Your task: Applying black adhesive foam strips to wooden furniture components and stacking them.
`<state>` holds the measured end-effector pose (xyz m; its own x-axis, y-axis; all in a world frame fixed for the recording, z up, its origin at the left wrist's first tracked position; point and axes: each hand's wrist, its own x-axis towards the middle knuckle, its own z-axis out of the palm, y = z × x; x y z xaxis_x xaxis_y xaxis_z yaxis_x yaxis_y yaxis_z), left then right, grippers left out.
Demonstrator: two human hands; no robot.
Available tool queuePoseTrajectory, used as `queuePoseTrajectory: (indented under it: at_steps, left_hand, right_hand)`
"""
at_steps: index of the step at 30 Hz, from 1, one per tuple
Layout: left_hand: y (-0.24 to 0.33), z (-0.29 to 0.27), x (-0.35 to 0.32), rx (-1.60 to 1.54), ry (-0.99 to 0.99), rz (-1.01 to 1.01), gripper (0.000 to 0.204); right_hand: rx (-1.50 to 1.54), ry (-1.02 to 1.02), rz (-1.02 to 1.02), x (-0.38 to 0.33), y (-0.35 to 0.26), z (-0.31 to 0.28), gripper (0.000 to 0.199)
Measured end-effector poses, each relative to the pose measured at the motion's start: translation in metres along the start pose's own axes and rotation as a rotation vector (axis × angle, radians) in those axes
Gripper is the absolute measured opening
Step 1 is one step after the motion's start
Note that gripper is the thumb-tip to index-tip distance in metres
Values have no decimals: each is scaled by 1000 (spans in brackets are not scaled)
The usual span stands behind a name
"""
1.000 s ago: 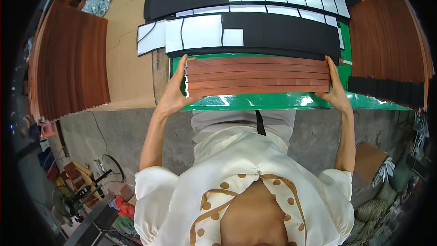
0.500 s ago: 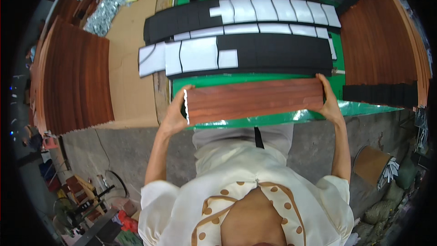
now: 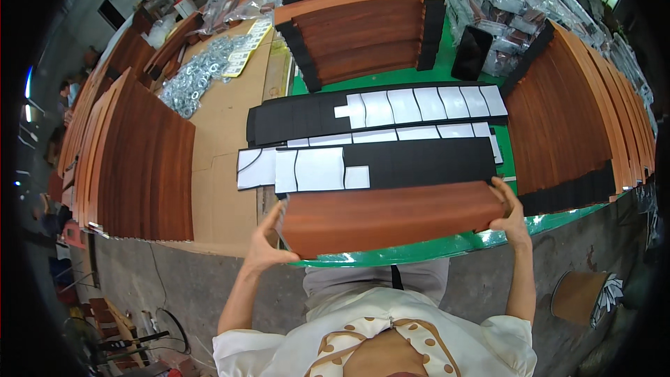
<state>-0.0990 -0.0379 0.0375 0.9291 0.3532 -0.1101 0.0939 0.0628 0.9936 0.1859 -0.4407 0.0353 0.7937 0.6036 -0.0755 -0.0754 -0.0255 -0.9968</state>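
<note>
A reddish-brown wood-grain board (image 3: 391, 220) spans the near edge of the table, held at both ends. My left hand (image 3: 269, 241) grips its left end, thumb along the lower edge. At the right end my right hand (image 3: 511, 213) is closed around the corner, fingers on top and thumb below. Just beyond the board lie black sheets with white backing pieces: the nearest black strip (image 3: 426, 164) almost touches its far edge. White peel-off pieces (image 3: 319, 169) cover that strip's left part. Farther back rests another black strip (image 3: 300, 117) with a row of white pieces (image 3: 426, 106).
Stacked brown boards stand at the left (image 3: 146, 167), the right (image 3: 558, 126) and the back (image 3: 370, 35), some with black ends. A bag of metal washers (image 3: 199, 73) lies on cardboard (image 3: 223, 188). A black phone (image 3: 472, 52) leans near plastic-wrapped parts. Green sheeting (image 3: 377, 257) covers the table.
The view has tipped up, showing more of the table's far side. The board has turned in my hands, showing a broader, smoother face. Both hands keep hold of its ends.
</note>
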Motion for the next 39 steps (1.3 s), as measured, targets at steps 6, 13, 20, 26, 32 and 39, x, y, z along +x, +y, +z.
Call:
queuePoseTrajectory:
  at_steps: [6, 13, 20, 26, 32, 39]
  left_hand:
    - [106, -25, 109, -3, 187, 191, 78]
    - [216, -40, 229, -56, 306, 186, 46]
    - [209, -68, 311, 9, 360, 36, 68]
    - [205, -74, 333, 72, 341, 2, 64]
    - [208, -78, 343, 166, 293, -37, 63]
    - [211, -90, 346, 335, 339, -99, 58]
  right_hand:
    - [-107, 116, -143, 103, -99, 17, 79]
    - [-63, 179, -153, 267, -196, 27, 55]
    - [-209, 208, -71, 352, -202, 20, 80]
    - [-234, 244, -54, 379, -198, 25, 79]
    - [-278, 210, -41, 391, -193, 21, 87]
    - [-313, 282, -122, 390, -192, 37, 68]
